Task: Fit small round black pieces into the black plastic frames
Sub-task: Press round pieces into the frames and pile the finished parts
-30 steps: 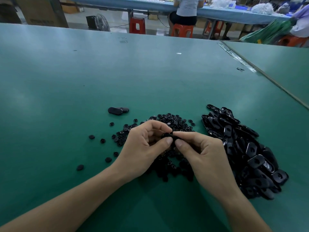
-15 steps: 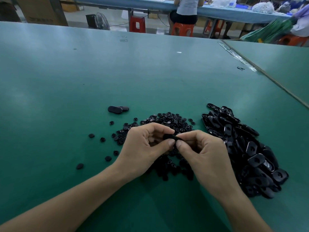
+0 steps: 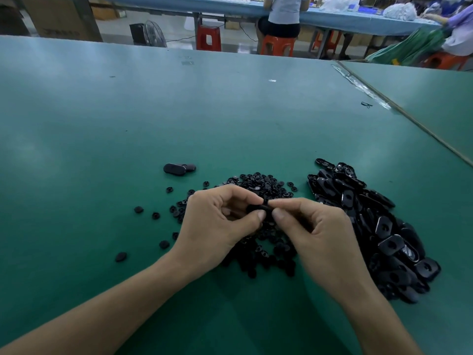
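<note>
Head view. A single black frame (image 3: 256,208) is held up just above the tabletop (image 3: 122,124). It is small, dark and smooth, with a rounded edge. Only a sliver shows between the fingertips, so I cannot tell whether a round piece sits in it.

Around it: a heap of small round pieces (image 3: 256,181) lies directly under and beyond the hands, with strays (image 3: 138,209) scattered to the left. A bigger pile of frames (image 3: 371,221) lies to the right, glossy, some showing a centre hole. Two oblong black parts (image 3: 178,169) lie apart at upper left, touching each other. The fingers of both hands cover most of the held frame, and the palms hide the middle of the round-piece heap. Far back are a fan (image 3: 153,34), red stools (image 3: 208,38) and a seated person (image 3: 282,14) at another bench.

Grip: the left hand (image 3: 217,222) has thumb and forefinger curled and pinching the frame's left end. The right hand (image 3: 317,234) pinches its right end the same way, with the thumb tip below and the forefinger on top. The two thumb tips lie just beside each other. The frame lies across the fingertips of both hands, clear of both piles, over the near part of the round-piece heap.
</note>
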Motion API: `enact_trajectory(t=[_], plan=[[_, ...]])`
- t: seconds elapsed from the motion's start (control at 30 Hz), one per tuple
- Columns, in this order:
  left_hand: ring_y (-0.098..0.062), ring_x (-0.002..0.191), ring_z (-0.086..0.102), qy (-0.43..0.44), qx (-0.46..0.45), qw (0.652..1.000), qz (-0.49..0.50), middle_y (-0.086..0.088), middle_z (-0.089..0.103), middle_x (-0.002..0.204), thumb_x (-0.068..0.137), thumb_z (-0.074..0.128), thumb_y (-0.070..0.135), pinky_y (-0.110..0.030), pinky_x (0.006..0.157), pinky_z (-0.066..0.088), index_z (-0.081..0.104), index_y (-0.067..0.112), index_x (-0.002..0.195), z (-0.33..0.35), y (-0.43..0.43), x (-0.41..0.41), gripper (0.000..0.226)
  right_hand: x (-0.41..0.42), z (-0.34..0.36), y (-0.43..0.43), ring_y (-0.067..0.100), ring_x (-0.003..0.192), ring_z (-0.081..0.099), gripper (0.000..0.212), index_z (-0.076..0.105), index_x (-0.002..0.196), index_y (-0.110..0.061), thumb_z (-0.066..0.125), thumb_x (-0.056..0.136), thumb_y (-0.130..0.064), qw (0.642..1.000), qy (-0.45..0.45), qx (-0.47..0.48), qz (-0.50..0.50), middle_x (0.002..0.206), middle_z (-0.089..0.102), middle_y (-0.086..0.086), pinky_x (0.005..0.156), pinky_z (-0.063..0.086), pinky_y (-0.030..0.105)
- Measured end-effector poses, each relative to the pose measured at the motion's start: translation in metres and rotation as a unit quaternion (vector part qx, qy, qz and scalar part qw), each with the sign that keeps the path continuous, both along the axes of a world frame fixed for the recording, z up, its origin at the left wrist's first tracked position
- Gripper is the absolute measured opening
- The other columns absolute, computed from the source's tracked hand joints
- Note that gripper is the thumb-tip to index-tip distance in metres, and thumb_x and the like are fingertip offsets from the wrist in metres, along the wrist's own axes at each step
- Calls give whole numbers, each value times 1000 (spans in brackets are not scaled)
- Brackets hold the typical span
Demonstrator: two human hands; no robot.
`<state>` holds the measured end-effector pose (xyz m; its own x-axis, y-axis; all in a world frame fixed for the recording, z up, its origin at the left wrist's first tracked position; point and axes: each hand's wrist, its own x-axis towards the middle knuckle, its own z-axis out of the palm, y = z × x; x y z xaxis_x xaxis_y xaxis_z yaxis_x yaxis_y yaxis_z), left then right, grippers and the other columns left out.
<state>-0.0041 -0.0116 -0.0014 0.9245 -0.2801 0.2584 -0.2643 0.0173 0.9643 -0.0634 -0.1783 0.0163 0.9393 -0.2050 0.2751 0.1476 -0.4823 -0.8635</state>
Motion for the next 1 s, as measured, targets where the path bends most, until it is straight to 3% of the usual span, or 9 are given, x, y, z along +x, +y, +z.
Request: enact_trajectory(t=[0.07, 0.17, 0.23, 0.37, 0.6, 0.67, 0.8, 0.9, 1.0], plan=[[-20, 63, 73, -1, -15, 1000, 23, -3, 76, 72, 75, 81, 11, -26, 61, 59, 76, 28, 83, 2, 3, 7, 20, 2, -1, -9, -1, 87, 63, 20, 75, 112, -27, 67, 93, -26, 991, -22, -102, -84, 92, 70, -22, 80, 43, 8], [-20, 63, 73, -3, -26, 997, 79, -5, 76, 72, 83, 78, -1, -27, 65, 61, 75, 22, 83, 9, 14, 28, 22, 3, -5, -24, 19, 110, 48, 32, 68, 126, -20, 62, 95, -26, 941, 38, -276, -193, 120, 61, -6, 93, 32, 26], [-19, 62, 73, 4, -20, 993, 116, -6, 76, 73, 86, 74, -1, -26, 65, 61, 74, 19, 87, 16, 27, 43, 20, 3, -7, -29, 25, 124, 39, 37, 62, 133, -23, 60, 96, -30, 915, 116, -317, -218, 136, 54, -2, 99, 31, 42], [-12, 62, 71, 28, 14, 985, 169, -5, 77, 74, 89, 72, 3, -20, 60, 57, 73, 16, 88, 22, 54, 70, 13, 2, -6, -28, 25, 122, 40, 33, 65, 128, -26, 58, 96, -35, 908, 148, -319, -227, 131, 56, -1, 95, 28, 43], [10, 51, 57, 12, 196, 935, 294, 11, 71, 71, 79, 84, 26, -15, 56, 41, 69, 25, 77, 4, 87, 99, 15, 2, -5, -25, 26, 115, 47, 17, 69, 110, -30, 63, 94, -29, 897, 153, -322, -262, 118, 62, 0, 90, 28, 41], [6, 61, 63, 20, 232, 924, 303, 14, 69, 70, 79, 84, 30, -18, 58, 46, 67, 28, 75, 0, 91, 101, 17, 3, -5, -24, 27, 114, 47, 10, 69, 103, -30, 64, 94, -28, 896, 150, -322, -267, 116, 61, -1, 89, 29, 41], [-17, 87, 65, 3, 343, 879, 331, 22, 65, 78, 81, 78, 42, -41, 83, 54, 63, 31, 77, -5, 95, 101, 19, 5, -8, -26, 27, 112, 47, 4, 68, 96, -28, 66, 93, -26, 896, 141, -324, -268, 115, 59, 0, 84, 22, 35], [-21, 101, 61, -26, 358, 873, 330, 9, 65, 100, 85, 75, 43, -41, 86, 48, 61, 35, 91, -8, 96, 100, 18, 7, -12, -28, 27, 112, 45, 5, 69, 97, -23, 66, 94, -21, 905, 101, -310, -273, 116, 58, 1, 85, 20, 33], [-19, 92, 60, -59, 321, 889, 322, 5, 65, 98, 88, 73, 39, -34, 81, 46, 61, 32, 93, -3, 89, 98, 15, 8, -10, -28, 24, 109, 49, 4, 66, 97, -18, 62, 97, -17, 933, 0, -261, -248, 114, 60, 2, 88, 30, 33]])
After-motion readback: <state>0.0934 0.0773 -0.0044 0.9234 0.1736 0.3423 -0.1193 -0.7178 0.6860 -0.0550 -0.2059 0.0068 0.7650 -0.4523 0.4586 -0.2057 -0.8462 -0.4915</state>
